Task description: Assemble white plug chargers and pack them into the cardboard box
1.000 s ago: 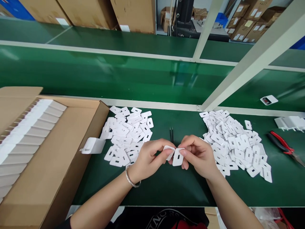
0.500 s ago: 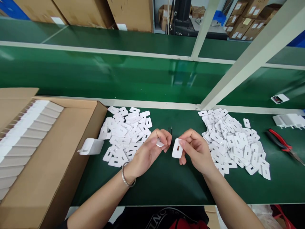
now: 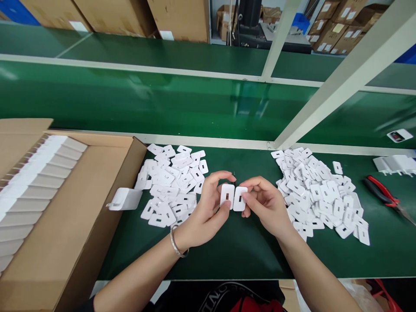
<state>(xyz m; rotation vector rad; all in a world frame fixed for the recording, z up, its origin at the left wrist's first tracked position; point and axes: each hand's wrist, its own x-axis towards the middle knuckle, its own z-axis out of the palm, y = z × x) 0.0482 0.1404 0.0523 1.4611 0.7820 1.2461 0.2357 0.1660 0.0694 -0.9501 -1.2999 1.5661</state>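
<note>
My left hand (image 3: 209, 208) is closed on a small white plastic plate (image 3: 227, 193) with rounded corners and a rectangular slot. Between thumb and fingers of my right hand (image 3: 264, 201) is a second such slotted plate (image 3: 239, 199). The two plates stand side by side, faces toward me, edges touching or nearly so. A loose pile of the same white plates (image 3: 169, 177) lies left of my left hand. Another, larger pile (image 3: 315, 190) spreads out beyond my right hand. Behind my fingers only a thin dark tip shows; the rest is hidden.
At the left stands an open cardboard box (image 3: 107, 173) with a row of white housings (image 3: 42, 182); one white housing (image 3: 126, 199) sits by its wall. Red-and-black pliers (image 3: 383, 193) and white parts (image 3: 394, 164) lie at the right. A slanted pale post (image 3: 325, 82) rises behind.
My left hand has turned its plate face-on and brought it right beside the other one. My right hand has barely shifted. The white-framed object at far right has moved rightward.
</note>
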